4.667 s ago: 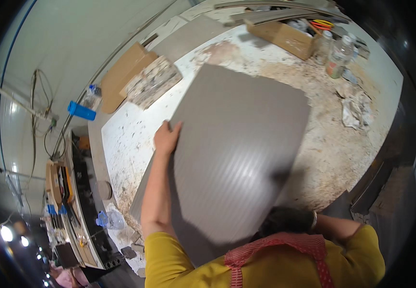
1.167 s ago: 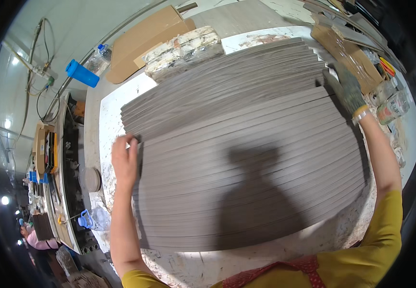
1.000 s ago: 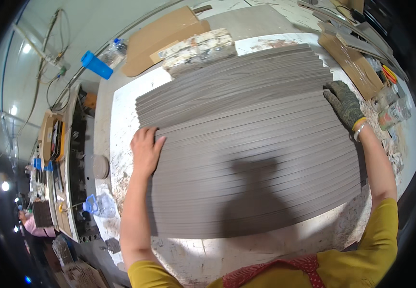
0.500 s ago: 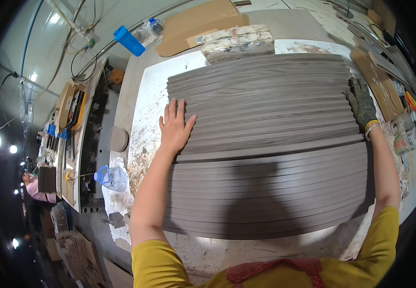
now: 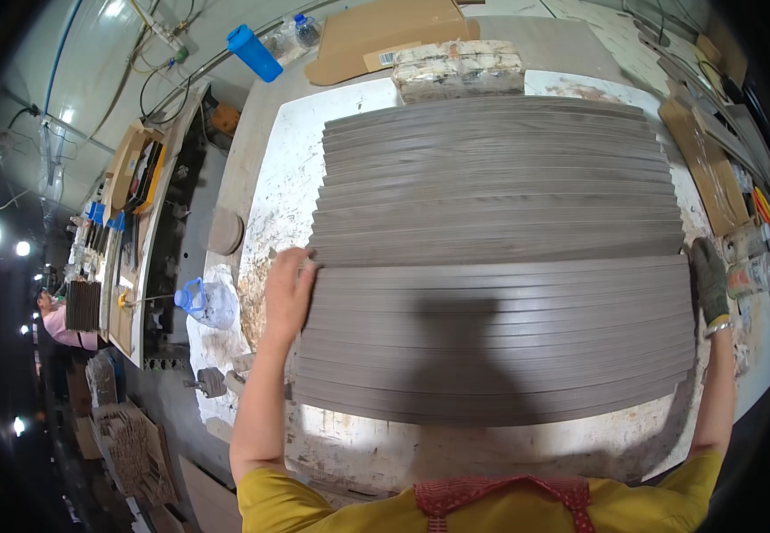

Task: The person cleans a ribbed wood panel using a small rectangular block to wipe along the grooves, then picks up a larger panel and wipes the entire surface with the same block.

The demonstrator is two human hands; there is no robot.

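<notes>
Along the left edge of the stained white tabletop: clear plastic jug with blue cap and handle, liable to be knocked off by an arm swung wide.

At the left end of the near bank of grey-brown, wood-grained strips: bare left hand, fingers bent around the top corner; cannot tell whether gripping or merely pressing. With a harder push here than from the opposite end, likely to skew the whole bank toward the right edge.

Near the middle of the far edge: off-white, blotchy rectangular block, just beside the far bank of matching strips. Given a strong shove away from the near edge, might jam against it and chip.

Across the middle of the surface: both banks, meeting in a line between the hands. Stepped at the far bank's ends, so possibly prone to slip and fan out under uneven pressure.

Beside the near bank's right end: right hand in a dark knitted glove with yellow cuff, fingers extended, not visibly closed on anything; cannot tell how firmly touching.

By the right edge: clear plastic bottles, near the glove, likely to topple from an outward swing of the wrist.
</notes>
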